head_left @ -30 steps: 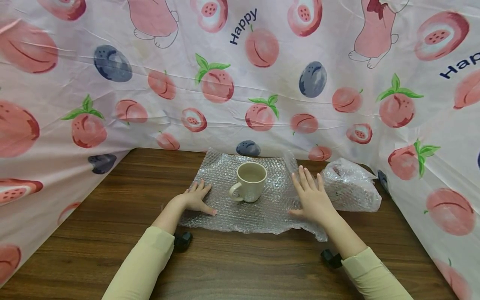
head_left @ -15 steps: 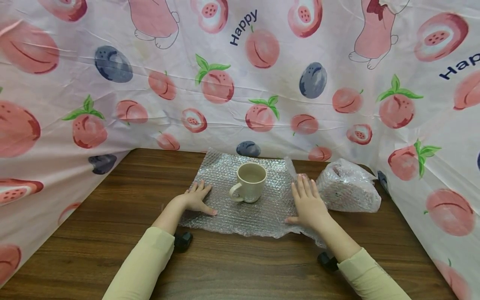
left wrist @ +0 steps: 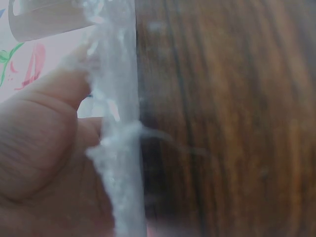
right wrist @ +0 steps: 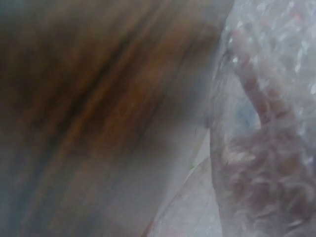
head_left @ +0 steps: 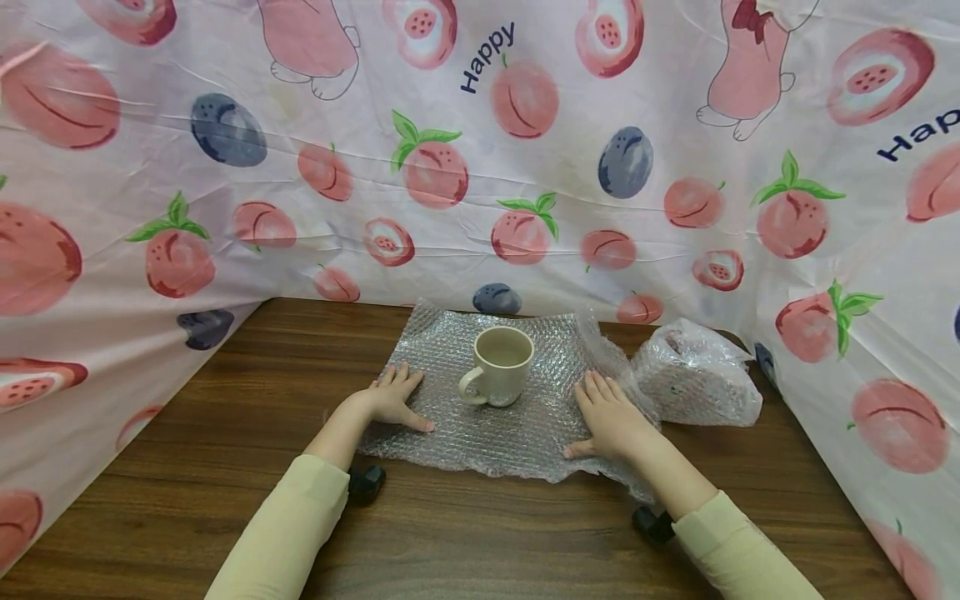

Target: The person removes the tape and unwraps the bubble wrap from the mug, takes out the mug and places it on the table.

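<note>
A cream mug (head_left: 504, 367) stands upright on a spread sheet of bubble wrap (head_left: 495, 442), its handle facing the left hand. My left hand (head_left: 393, 402) lies with fingers spread on the sheet's left edge. On the right part of the sheet rests my right hand (head_left: 609, 421), fingers straight, thumb towards the mug. In the left wrist view the hand (left wrist: 39, 148) is beside the wrap's edge (left wrist: 118, 98), with part of the mug (left wrist: 49, 19) at the top. The right wrist view shows the right hand (right wrist: 271, 158) blurred through bubble wrap (right wrist: 296, 49).
A bubble-wrapped bundle (head_left: 697, 375) sits right of the sheet, its contents hard to make out. Fruit-printed cloth (head_left: 450, 167) hangs behind and on both sides of the wooden table (head_left: 465, 542). Black wrist cameras (head_left: 366, 483) sit under the wrists.
My right hand has slid down and left along the bubble wrap, and the wrap's right side has shifted beside it. The left hand and the mug have stayed in place.
</note>
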Available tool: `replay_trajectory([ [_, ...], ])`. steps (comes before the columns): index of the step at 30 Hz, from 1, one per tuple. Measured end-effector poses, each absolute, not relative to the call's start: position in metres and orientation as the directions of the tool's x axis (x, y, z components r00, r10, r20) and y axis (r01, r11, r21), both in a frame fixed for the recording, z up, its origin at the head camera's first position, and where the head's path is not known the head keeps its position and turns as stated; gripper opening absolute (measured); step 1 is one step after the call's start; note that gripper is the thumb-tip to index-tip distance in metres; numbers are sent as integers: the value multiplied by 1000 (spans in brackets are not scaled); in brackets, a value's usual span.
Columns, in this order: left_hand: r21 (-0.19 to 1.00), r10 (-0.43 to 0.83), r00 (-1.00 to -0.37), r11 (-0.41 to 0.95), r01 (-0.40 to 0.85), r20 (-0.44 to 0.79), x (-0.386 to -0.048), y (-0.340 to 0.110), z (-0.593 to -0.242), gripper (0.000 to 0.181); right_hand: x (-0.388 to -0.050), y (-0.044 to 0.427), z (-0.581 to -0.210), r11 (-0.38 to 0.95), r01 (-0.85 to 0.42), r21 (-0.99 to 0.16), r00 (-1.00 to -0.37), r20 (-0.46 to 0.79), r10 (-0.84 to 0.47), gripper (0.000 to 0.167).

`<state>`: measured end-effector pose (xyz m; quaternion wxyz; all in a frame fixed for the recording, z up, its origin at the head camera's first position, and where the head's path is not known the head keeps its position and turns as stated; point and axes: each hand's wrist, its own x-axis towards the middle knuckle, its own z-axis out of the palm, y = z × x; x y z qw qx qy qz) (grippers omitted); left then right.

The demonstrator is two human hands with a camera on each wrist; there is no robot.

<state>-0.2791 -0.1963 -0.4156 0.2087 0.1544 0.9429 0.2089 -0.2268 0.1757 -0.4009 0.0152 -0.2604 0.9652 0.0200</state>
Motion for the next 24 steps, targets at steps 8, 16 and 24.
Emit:
replay_trajectory([
  [8, 456, 375, -857, 869, 192, -355, -279, -197, -412, 109, -243, 170, -398, 876, -479, -62, -867, -126, -483, 109],
  [16, 453, 369, -861, 871, 189, -350, -277, -197, -410, 108, -251, 162, -400, 875, -474, -99, -852, -198, -484, 112],
  [24, 450, 372, -862, 871, 197, -345, -277, -198, -412, 108, -251, 159, -406, 855, -477, -203, -819, -249, -516, 113],
])
